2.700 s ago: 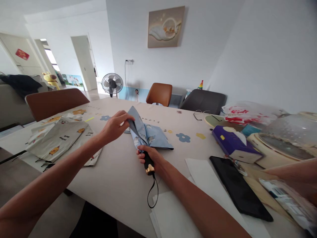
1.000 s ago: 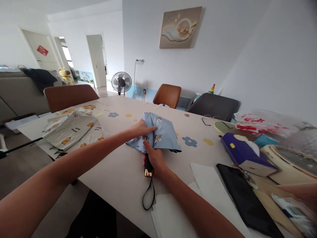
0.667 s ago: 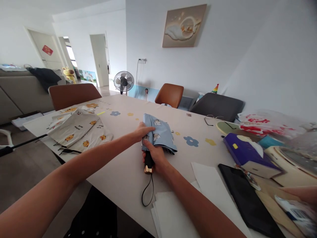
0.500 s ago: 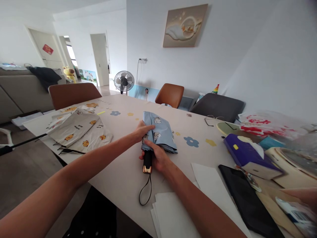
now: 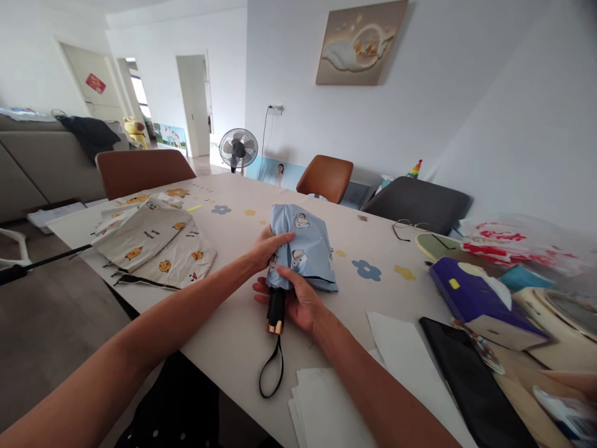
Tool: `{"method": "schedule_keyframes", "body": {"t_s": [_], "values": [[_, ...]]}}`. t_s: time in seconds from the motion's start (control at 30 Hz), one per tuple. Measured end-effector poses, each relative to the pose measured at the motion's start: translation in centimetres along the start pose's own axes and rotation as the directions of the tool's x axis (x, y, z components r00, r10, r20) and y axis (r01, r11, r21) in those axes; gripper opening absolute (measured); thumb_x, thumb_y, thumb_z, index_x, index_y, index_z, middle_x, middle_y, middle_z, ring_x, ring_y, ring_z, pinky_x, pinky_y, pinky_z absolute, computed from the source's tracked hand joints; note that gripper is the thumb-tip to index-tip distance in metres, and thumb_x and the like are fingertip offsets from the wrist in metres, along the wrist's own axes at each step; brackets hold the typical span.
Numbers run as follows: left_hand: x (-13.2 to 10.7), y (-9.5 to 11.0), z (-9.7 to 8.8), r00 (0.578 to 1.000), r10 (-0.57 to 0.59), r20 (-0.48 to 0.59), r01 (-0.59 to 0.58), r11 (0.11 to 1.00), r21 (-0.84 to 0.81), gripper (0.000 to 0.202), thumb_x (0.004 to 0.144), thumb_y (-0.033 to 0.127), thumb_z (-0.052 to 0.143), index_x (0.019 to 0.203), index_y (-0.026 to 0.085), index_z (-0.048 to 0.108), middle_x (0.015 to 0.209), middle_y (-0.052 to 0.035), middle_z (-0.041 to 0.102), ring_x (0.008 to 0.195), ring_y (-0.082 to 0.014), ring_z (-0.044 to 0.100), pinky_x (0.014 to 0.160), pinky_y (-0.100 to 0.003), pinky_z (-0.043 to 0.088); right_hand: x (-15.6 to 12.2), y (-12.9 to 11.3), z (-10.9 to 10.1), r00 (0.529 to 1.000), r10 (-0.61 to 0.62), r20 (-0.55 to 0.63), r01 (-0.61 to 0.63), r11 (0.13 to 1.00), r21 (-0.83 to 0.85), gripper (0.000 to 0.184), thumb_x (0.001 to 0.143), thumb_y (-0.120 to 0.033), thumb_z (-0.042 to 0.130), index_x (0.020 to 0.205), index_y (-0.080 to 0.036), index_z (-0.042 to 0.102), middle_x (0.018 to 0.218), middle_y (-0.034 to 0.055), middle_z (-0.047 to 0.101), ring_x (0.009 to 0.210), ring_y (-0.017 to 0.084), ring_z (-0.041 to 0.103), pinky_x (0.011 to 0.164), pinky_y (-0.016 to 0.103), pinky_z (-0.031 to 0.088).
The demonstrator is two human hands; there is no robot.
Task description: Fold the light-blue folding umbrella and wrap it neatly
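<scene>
While the long cream table [image 5: 233, 231] runs away toward the chairs, I see two umbrellas at its near side in unlike states. The beige cloth umbrella with orange cartoon prints [image 5: 156, 239] lies slack and spread on the table at the person's left, neither hand on it. The light-blue printed fabric umbrella [image 5: 310, 242] is in both hands, over the table just in front of the body. Its canopy is drawn in about the shaft, yet the folds puff out, the hem flares to the right, and I make out no band fastened round them; I judge the gathering well along, the neatening of the folds incomplete.

The left hand [image 5: 267, 247] is closed on the canopy's left side, thumb flat across the pleats, fingers hidden behind. The right hand [image 5: 303, 303] curls loosely round the base, thumb on the hem, its slightly parted fingertips showing beyond the handle.

The tabletop looks smooth and matte, printed with flat flowers. The beige cloth is thin and creased; the blue cloth seems crisper, with a dark-edged hem. Below it come the stubby black cylindrical handle [image 5: 277, 303], a shiny gold-coloured end cap [image 5: 275, 327] and a thin black cord loop [image 5: 282, 367], hanging free.
</scene>
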State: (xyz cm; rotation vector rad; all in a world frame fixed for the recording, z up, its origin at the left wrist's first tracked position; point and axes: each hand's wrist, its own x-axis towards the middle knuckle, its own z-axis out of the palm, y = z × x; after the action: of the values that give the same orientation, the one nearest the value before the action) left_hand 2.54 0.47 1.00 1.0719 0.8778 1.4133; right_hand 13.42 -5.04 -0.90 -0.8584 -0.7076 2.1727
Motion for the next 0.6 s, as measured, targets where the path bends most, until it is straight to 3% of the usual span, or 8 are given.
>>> {"method": "schedule_keyframes", "body": {"t_s": [0.13, 0.23, 0.33, 0.47, 0.53, 0.6], "values": [[-0.2, -0.3, 0.1, 0.999, -0.009, -0.053, 0.009, 1.0, 0.007, 0.038, 0.062, 0.038, 0.07, 0.089, 0.015, 0.057, 0.078, -0.0038, 0.063, 0.068, -0.014, 0.058, 0.064, -0.026, 0.048, -0.2, -0.1, -0.1, 0.998, 0.055, 0.031, -0.053, 0.996, -0.077, 0.025, 0.074, -0.032, 0.06, 0.088, -0.013, 0.055, 0.078, 0.0077, 0.064, 0.053, 0.012, 0.058, 0.051, 0.026, 0.048], [0.2, -0.7, 0.2, 0.996, -0.043, -0.082, 0.043, 0.999, 0.009, 0.041, 0.067, 0.047, 0.064, 0.093, 0.016, 0.056, 0.083, -0.005, 0.064, 0.071, -0.0146, 0.058, 0.065, -0.025, 0.047, -0.3, -0.1, -0.1, 0.997, 0.059, 0.047, -0.054, 0.994, -0.1, 0.022, 0.071, -0.033, 0.062, 0.079, -0.013, 0.055, 0.067, 0.0021, 0.061, 0.044, 0.007, 0.049, 0.044, 0.021, 0.042], [0.6, -0.8, 0.1, 0.994, -0.092, -0.056, 0.093, 0.995, 0.021, 0.045, 0.071, 0.056, 0.055, 0.096, 0.018, 0.056, 0.093, -0.0061, 0.064, 0.082, -0.0164, 0.058, 0.07, -0.025, 0.046, -0.2, 0.1, 0.0, 0.999, 0.021, -0.026, -0.024, 0.996, -0.091, 0.017, 0.069, -0.029, 0.062, 0.07, -0.015, 0.052, 0.056, -0.0039, 0.053, 0.038, 0.005, 0.042, 0.04, 0.02, 0.039], [0.9, -0.5, -0.2, 0.993, -0.092, -0.074, 0.099, 0.989, 0.107, 0.044, 0.073, 0.057, 0.051, 0.097, 0.02, 0.055, 0.102, -0.0055, 0.06, 0.093, -0.0175, 0.054, 0.072, -0.025, 0.044, -0.1, 0.1, 0.1, 0.99, -0.053, -0.13, 0.033, 0.989, -0.145, 0.015, 0.067, -0.026, 0.062, 0.067, -0.015, 0.051, 0.055, -0.0034, 0.051, 0.041, 0.007, 0.047, 0.042, 0.021, 0.042], [1.1, -0.4, -0.6, 0.992, -0.085, -0.097, 0.098, 0.986, 0.135, 0.041, 0.075, 0.054, 0.049, 0.096, 0.019, 0.054, 0.104, -0.0066, 0.058, 0.095, -0.0174, 0.052, 0.072, -0.025, 0.043, -0.3, -0.4, -0.1, 0.99, -0.091, -0.112, 0.076, 0.989, -0.126, 0.014, 0.066, -0.025, 0.061, 0.067, -0.016, 0.051, 0.053, -0.0049, 0.049, 0.038, 0.006, 0.044, 0.039, 0.02, 0.041], [1.3, -0.6, -1.0, 0.988, -0.104, -0.115, 0.118, 0.985, 0.125, 0.039, 0.077, 0.053, 0.048, 0.093, 0.018, 0.052, 0.104, -0.0084, 0.056, 0.095, -0.017, 0.052, 0.073, -0.025, 0.043, -0.5, -1.3, -0.4, 0.994, -0.106, -0.021, 0.104, 0.992, -0.068, 0.014, 0.066, -0.025, 0.06, 0.067, -0.016, 0.05, 0.049, -0.0075, 0.043, 0.033, 0.003, 0.034, 0.034, 0.017, 0.035]]}}
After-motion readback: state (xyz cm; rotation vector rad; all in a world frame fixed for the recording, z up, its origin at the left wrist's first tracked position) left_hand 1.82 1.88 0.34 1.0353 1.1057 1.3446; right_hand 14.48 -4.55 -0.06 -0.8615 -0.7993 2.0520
